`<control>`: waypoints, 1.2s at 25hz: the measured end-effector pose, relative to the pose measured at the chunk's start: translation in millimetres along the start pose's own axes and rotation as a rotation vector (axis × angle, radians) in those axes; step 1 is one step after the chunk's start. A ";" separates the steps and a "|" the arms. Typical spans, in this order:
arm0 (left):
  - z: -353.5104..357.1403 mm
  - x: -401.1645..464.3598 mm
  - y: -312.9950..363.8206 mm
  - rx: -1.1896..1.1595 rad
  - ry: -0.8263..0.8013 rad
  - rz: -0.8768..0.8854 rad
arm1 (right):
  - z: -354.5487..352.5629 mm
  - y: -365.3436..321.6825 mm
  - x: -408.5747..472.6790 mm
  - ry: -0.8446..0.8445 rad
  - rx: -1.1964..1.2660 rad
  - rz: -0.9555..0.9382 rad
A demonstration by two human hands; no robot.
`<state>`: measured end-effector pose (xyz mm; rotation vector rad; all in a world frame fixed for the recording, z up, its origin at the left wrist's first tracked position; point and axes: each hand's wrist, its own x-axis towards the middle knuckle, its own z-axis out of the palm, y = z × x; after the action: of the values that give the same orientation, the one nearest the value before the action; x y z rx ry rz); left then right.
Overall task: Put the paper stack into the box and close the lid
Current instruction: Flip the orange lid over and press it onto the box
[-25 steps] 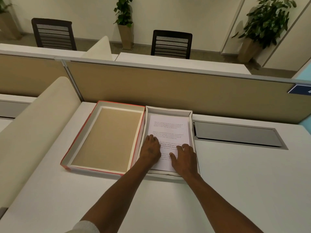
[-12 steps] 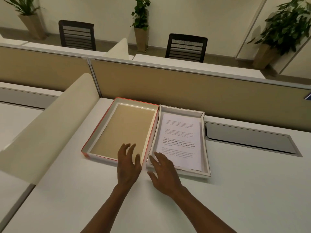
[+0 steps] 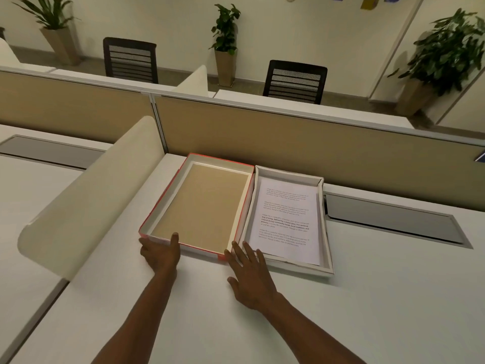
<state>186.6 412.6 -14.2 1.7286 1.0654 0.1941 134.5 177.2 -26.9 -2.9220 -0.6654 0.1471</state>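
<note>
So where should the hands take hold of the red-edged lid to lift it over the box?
Probably by the lid's two long side walls near the front corners. It lies inside-up, so its upright walls are open to pinching. The left hand already touches the front-left corner; the right hand sits beside the front-right, next to the box.

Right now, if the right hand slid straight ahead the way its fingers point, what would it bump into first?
The right hand points up and slightly left at the near right corner of the red-edged lid. Its fingers look almost at that wall already, beside the box holding the paper stack. Actual contact is unclear.
</note>
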 end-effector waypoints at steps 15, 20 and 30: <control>-15.6 -0.1 20.3 -0.626 -0.179 -0.214 | -47.1 -1.7 15.5 0.073 0.373 0.079; -21.9 -24.0 28.6 -0.609 -0.167 0.014 | -140.0 -34.4 88.0 0.228 0.888 0.270; -22.4 -74.0 58.9 -0.450 -0.155 0.359 | -215.5 -102.5 171.4 0.025 1.396 0.501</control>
<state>162.7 370.8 70.2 1.4793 0.5381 0.4793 272.2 318.6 190.7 -1.6340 0.2042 0.4106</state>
